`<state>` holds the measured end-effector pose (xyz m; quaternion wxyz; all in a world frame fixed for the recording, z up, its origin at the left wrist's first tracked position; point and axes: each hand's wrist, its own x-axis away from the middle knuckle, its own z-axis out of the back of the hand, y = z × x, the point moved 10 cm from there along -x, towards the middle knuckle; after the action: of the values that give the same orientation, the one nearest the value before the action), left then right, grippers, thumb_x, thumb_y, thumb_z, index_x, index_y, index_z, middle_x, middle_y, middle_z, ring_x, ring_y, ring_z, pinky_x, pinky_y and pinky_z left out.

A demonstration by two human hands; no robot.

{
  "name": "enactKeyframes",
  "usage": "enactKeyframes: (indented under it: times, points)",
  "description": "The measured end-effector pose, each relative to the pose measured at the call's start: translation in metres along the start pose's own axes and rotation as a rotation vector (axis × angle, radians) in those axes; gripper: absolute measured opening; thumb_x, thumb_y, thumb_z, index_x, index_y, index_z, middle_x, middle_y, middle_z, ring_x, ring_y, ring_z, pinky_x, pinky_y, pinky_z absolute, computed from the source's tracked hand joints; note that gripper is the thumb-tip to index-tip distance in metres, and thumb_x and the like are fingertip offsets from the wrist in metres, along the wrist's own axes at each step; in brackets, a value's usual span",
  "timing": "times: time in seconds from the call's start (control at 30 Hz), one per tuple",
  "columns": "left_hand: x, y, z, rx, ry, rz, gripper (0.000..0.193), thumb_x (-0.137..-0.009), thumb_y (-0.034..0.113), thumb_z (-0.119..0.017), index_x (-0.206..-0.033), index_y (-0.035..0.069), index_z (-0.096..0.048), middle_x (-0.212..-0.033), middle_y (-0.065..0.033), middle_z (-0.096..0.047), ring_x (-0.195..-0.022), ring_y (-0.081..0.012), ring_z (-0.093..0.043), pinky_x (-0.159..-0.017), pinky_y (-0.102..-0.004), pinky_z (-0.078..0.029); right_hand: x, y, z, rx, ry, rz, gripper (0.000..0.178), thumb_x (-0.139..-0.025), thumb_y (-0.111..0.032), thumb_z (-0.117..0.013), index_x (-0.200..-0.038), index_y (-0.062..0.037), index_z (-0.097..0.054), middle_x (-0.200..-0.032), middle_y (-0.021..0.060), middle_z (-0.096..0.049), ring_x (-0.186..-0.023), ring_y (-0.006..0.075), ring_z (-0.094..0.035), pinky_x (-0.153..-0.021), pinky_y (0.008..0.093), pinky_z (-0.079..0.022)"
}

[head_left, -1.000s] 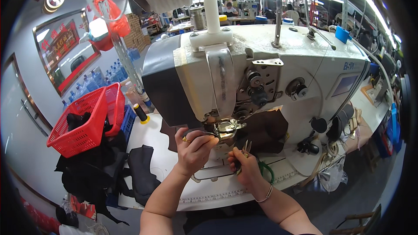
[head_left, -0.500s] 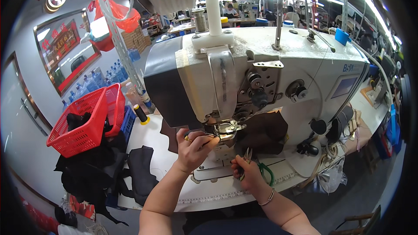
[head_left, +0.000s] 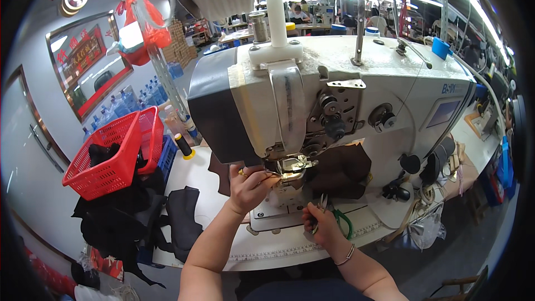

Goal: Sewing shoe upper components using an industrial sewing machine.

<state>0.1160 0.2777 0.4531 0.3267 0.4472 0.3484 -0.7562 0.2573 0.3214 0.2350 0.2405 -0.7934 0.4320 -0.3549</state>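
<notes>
A large white sewing machine with a dark grey end cover stands in front of me. My left hand is closed in a pinch beside its metal presser foot; what the fingertips hold is hidden. Dark brown material lies under the machine arm, and another brown piece shows behind my left hand. Lower and to the right, my right hand is closed around scissors. Their blades point up, and a green handle loop sticks out beside the hand.
Dark fabric pieces lie at the table's left, near a black thread cone on a yellow base. Red baskets stand beyond. A measuring tape strip follows the front edge. A black object sits to the right.
The view has shifted slightly, so the scene sits a little further right. Both hands keep nearly the same place and grip.
</notes>
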Motion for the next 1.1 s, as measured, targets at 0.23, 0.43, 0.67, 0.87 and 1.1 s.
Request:
enactKeyframes:
  times: [0.23, 0.43, 0.67, 0.87, 1.1]
  points:
    - [0.003, -0.004, -0.005, -0.008, 0.019, -0.002, 0.015, -0.058, 0.010, -0.068, -0.071, 0.018, -0.067, -0.078, 0.0076, -0.059, -0.071, -0.0104, -0.058, -0.072, -0.0347, -0.032, 0.003, 0.004, 0.008, -0.036, 0.008, -0.047, 0.020, -0.089, -0.025, -0.059, -0.086, -0.0057, -0.057, -0.072, 0.0023, -0.055, -0.061, 0.0106, -0.048, -0.054, 0.0229, -0.039]
    - [0.002, -0.004, -0.004, -0.035, -0.012, -0.012, 0.014, -0.059, 0.012, -0.069, -0.070, 0.020, -0.065, -0.080, 0.0072, -0.060, -0.073, -0.0113, -0.057, -0.072, -0.0339, -0.033, 0.003, 0.005, 0.008, -0.030, -0.003, -0.055, 0.020, -0.089, -0.025, -0.059, -0.085, -0.0058, -0.057, -0.072, 0.0016, -0.054, -0.061, 0.0106, -0.048, -0.053, 0.0226, -0.038]
    - [0.002, -0.002, 0.003, 0.080, 0.035, 0.026, 0.016, -0.066, 0.011, -0.065, -0.080, 0.018, -0.067, -0.087, 0.0041, -0.062, -0.083, -0.0131, -0.059, -0.087, -0.0352, -0.040, 0.001, 0.010, 0.015, -0.035, 0.025, -0.087, 0.020, -0.089, -0.025, -0.059, -0.085, -0.0064, -0.056, -0.073, 0.0025, -0.053, -0.060, 0.0115, -0.046, -0.052, 0.0225, -0.037]
    - [0.013, -0.006, 0.007, 0.110, 0.058, 0.089, 0.022, -0.067, 0.007, -0.066, -0.088, 0.016, -0.066, -0.094, 0.0025, -0.062, -0.090, -0.0149, -0.060, -0.090, -0.0352, -0.041, 0.003, 0.011, 0.018, -0.060, 0.077, -0.101, 0.021, -0.089, -0.026, -0.059, -0.083, -0.0067, -0.057, -0.069, 0.0014, -0.052, -0.058, 0.0116, -0.044, -0.050, 0.0235, -0.037]
    - [0.019, -0.032, -0.009, 0.228, 0.062, 0.253, 0.024, -0.075, 0.007, -0.058, -0.098, 0.007, -0.061, -0.096, -0.0056, -0.065, -0.089, -0.0216, -0.063, -0.078, -0.0328, -0.049, 0.005, -0.022, 0.057, 0.354, 0.103, 0.242, 0.012, -0.085, -0.018, -0.063, -0.082, -0.0070, -0.060, -0.069, 0.0051, -0.059, -0.059, 0.0164, -0.056, -0.049, 0.0276, -0.044]
